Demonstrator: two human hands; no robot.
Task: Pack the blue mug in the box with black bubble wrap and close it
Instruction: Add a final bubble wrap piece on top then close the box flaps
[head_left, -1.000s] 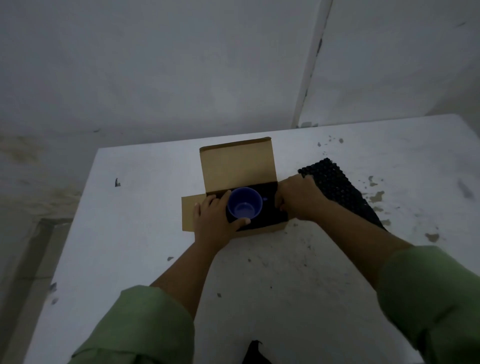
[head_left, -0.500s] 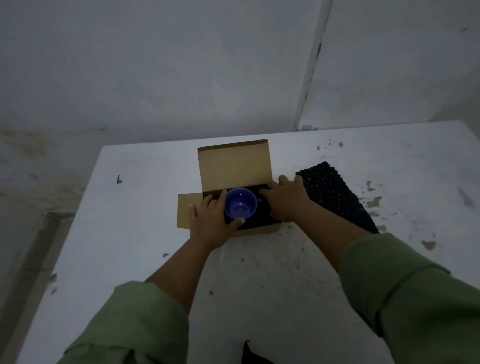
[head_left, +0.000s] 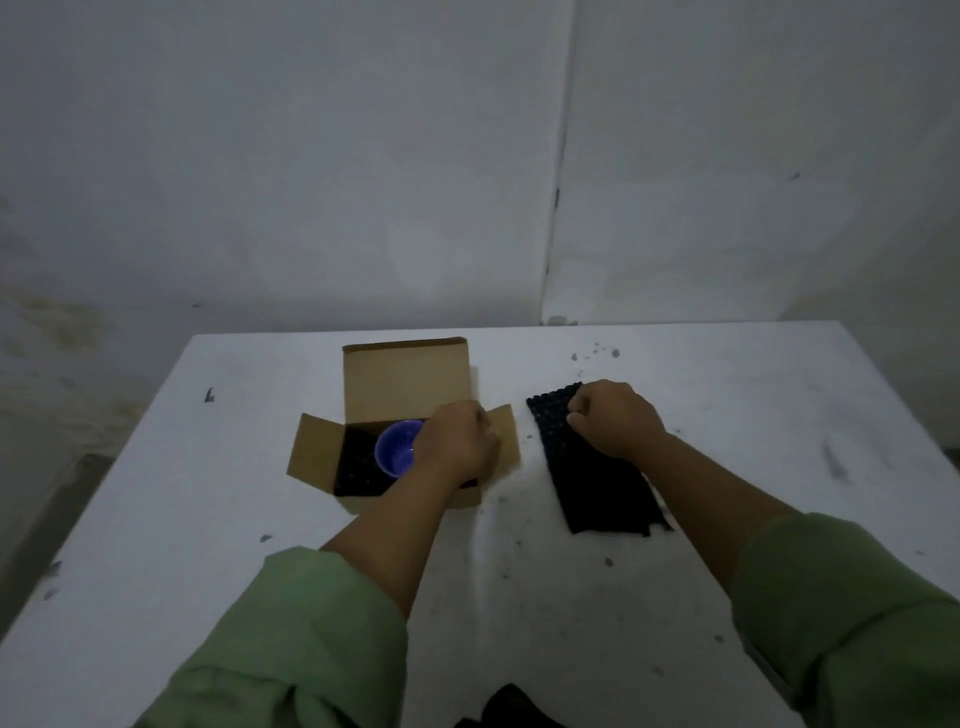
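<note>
An open cardboard box (head_left: 405, 379) stands on the white table (head_left: 208, 519), its lid flap upright at the back and side flaps spread. Black bubble wrap (head_left: 356, 462) lines the inside, and the blue mug (head_left: 395, 452) sits upright in it. My left hand (head_left: 457, 447) lies over the right half of the box, against the mug's right side; its fingers are hidden and blurred. To the right of the box, a loose sheet of black bubble wrap (head_left: 597, 493) lies flat on the table. My right hand (head_left: 613, 415) pinches that sheet near its far edge with curled fingers.
A dark object (head_left: 509, 709) pokes in at the bottom edge of the view. The table (head_left: 208, 519) is stained and speckled, and its far edge meets the wall. Its left edge drops off to the floor.
My right hand left the box and moved right onto the loose bubble wrap sheet. My left hand shifted from the mug's left side to its right. The box's right flap now shows.
</note>
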